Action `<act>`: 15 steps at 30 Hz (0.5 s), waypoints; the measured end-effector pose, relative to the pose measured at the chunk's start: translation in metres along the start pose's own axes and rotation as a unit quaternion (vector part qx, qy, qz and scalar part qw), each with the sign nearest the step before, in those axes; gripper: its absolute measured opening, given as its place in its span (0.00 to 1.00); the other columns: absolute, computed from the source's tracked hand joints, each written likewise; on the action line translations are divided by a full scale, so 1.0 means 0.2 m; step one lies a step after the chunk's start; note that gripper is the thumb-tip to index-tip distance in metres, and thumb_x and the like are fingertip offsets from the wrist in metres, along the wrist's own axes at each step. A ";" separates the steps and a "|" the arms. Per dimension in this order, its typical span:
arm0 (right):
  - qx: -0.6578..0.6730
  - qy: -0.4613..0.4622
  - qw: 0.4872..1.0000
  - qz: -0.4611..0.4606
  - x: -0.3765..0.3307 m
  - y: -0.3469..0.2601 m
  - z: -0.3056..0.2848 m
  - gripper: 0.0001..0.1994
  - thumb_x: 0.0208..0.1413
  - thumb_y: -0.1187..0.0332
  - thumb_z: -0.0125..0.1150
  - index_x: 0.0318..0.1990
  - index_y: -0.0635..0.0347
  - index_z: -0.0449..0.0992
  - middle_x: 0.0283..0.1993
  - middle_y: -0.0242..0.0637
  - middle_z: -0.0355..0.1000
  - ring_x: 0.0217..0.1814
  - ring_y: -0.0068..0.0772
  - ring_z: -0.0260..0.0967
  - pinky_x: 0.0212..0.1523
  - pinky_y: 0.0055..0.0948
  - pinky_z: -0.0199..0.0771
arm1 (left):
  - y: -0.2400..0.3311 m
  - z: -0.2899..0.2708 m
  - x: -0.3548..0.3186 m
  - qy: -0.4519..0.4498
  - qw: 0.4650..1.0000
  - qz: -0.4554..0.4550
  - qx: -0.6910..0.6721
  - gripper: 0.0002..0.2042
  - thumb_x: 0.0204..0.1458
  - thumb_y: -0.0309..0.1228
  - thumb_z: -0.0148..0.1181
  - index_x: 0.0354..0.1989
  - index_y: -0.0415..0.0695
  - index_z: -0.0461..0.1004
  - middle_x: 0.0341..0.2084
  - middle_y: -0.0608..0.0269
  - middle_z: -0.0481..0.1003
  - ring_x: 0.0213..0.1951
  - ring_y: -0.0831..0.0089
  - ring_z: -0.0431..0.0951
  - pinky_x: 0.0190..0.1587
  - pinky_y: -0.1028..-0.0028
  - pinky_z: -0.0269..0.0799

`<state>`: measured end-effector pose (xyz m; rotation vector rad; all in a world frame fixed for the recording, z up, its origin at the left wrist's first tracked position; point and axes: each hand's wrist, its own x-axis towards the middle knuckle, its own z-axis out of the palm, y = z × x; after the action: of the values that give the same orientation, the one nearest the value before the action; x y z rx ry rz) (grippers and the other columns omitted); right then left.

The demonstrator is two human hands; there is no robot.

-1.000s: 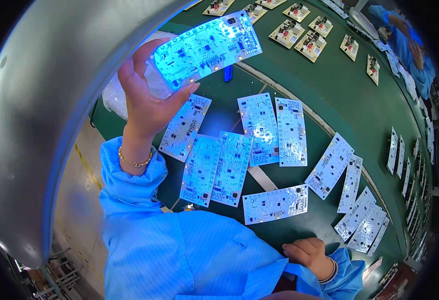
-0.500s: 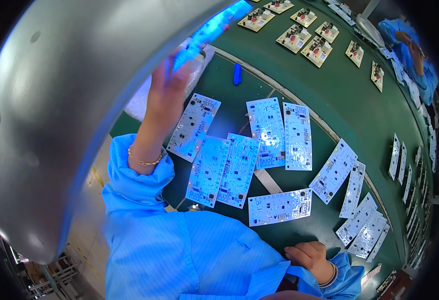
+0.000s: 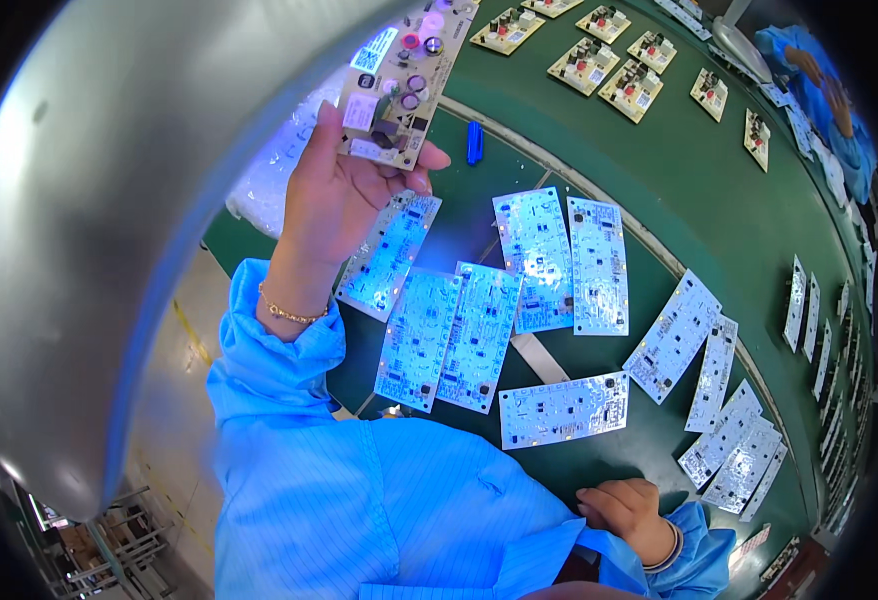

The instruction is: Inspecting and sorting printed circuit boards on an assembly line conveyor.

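My left hand is raised at the upper left, thumb and fingers gripping a circuit board by its lower end. Capacitors, other parts and white labels cover the face of that board, and the lamp hood hides some of it. Below it, partly behind the hand, lies a white circuit board lit blue. My right hand rests at the table's near edge with its fingers curled in and nothing visible in them. The nearest thing to it is a white board lying crosswise.
A large grey lamp hood fills the left side. Several more white boards lie across the green table. A blue marker-like piece stands beyond them. Populated boards sit on the green surface beyond a pale rail. A co-worker is at the far right.
My left hand has lowered slightly and turned the board out from under the lamp, so its component side now shows. My right hand has stayed put.
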<state>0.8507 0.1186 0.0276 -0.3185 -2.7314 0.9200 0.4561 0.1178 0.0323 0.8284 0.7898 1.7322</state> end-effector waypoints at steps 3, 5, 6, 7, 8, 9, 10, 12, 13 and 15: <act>0.012 -0.004 1.000 0.007 0.01 0.00 -0.01 0.12 0.32 0.74 0.61 0.30 0.60 0.71 0.21 0.34 0.65 0.18 0.31 0.64 0.17 0.25 0.61 | -0.03 0.00 0.02 0.004 1.000 -0.019 -0.002 0.28 0.54 0.51 0.26 0.50 0.40 0.59 0.33 0.45 0.71 0.29 0.65 0.72 0.36 0.69 0.67; 0.020 -0.001 1.000 0.006 0.00 0.01 0.00 0.12 0.32 0.74 0.61 0.30 0.60 0.71 0.21 0.34 0.65 0.18 0.31 0.64 0.17 0.25 0.61 | -0.03 0.00 0.02 -0.005 1.000 -0.025 -0.013 0.28 0.54 0.52 0.26 0.50 0.40 0.58 0.33 0.45 0.71 0.29 0.65 0.72 0.36 0.69 0.67; 0.025 0.002 1.000 0.005 -0.01 0.01 0.00 0.12 0.33 0.74 0.61 0.30 0.60 0.71 0.21 0.35 0.65 0.18 0.31 0.64 0.17 0.25 0.61 | -0.03 0.00 0.02 -0.015 0.999 -0.030 -0.026 0.29 0.53 0.52 0.26 0.51 0.40 0.58 0.34 0.45 0.71 0.30 0.65 0.72 0.36 0.69 0.67; 0.027 0.003 1.000 0.006 -0.02 0.01 0.00 0.12 0.33 0.74 0.61 0.30 0.60 0.71 0.21 0.35 0.65 0.18 0.31 0.64 0.17 0.25 0.61 | -0.03 0.00 0.02 -0.015 0.999 -0.032 -0.025 0.29 0.53 0.52 0.26 0.51 0.40 0.58 0.34 0.45 0.71 0.30 0.65 0.72 0.36 0.69 0.67; 0.022 -0.006 1.000 -0.005 -0.02 0.02 -0.01 0.12 0.33 0.73 0.61 0.31 0.60 0.71 0.22 0.33 0.65 0.19 0.29 0.64 0.17 0.24 0.62 | -0.02 0.01 0.02 -0.017 0.999 -0.034 -0.027 0.29 0.53 0.53 0.26 0.51 0.40 0.58 0.34 0.45 0.71 0.30 0.65 0.72 0.37 0.69 0.67; 0.019 -0.016 1.000 -0.016 -0.03 0.02 -0.02 0.13 0.34 0.72 0.62 0.32 0.60 0.71 0.23 0.32 0.66 0.19 0.27 0.64 0.18 0.22 0.63 | -0.01 0.02 0.02 -0.018 0.999 -0.038 -0.030 0.29 0.53 0.53 0.26 0.51 0.41 0.57 0.34 0.45 0.71 0.30 0.65 0.72 0.37 0.69 0.67; 0.022 -0.014 1.000 -0.016 -0.03 0.01 -0.02 0.13 0.34 0.72 0.62 0.32 0.60 0.71 0.23 0.32 0.66 0.19 0.27 0.64 0.18 0.22 0.63 | 0.00 0.03 0.01 -0.017 0.999 -0.040 -0.027 0.29 0.53 0.53 0.26 0.51 0.41 0.57 0.34 0.45 0.71 0.30 0.65 0.72 0.37 0.69 0.67; 0.022 -0.011 0.999 -0.024 -0.03 0.01 -0.03 0.13 0.34 0.72 0.62 0.32 0.60 0.71 0.23 0.32 0.66 0.19 0.27 0.65 0.18 0.22 0.63 | 0.02 0.05 -0.01 -0.014 0.999 -0.039 -0.027 0.29 0.53 0.53 0.26 0.52 0.41 0.57 0.35 0.45 0.71 0.30 0.65 0.72 0.38 0.69 0.67; 0.023 -0.009 0.999 -0.025 -0.03 0.01 -0.03 0.13 0.34 0.72 0.62 0.32 0.60 0.71 0.23 0.32 0.66 0.19 0.27 0.65 0.18 0.22 0.63 | 0.03 0.06 -0.01 -0.014 0.999 -0.038 -0.025 0.29 0.53 0.53 0.26 0.52 0.41 0.57 0.35 0.45 0.71 0.30 0.65 0.72 0.38 0.69 0.67; 0.031 -0.008 0.999 -0.022 -0.03 0.00 -0.03 0.13 0.34 0.72 0.62 0.32 0.60 0.71 0.23 0.32 0.66 0.19 0.27 0.64 0.18 0.22 0.64 | 0.04 0.07 -0.02 -0.011 0.999 -0.037 -0.010 0.30 0.53 0.53 0.25 0.52 0.41 0.57 0.35 0.45 0.71 0.30 0.65 0.72 0.38 0.69 0.67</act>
<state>0.8581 0.1207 0.0309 -0.2380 -2.7067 0.9986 0.4647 0.1139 0.0466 0.7937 0.7769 1.6603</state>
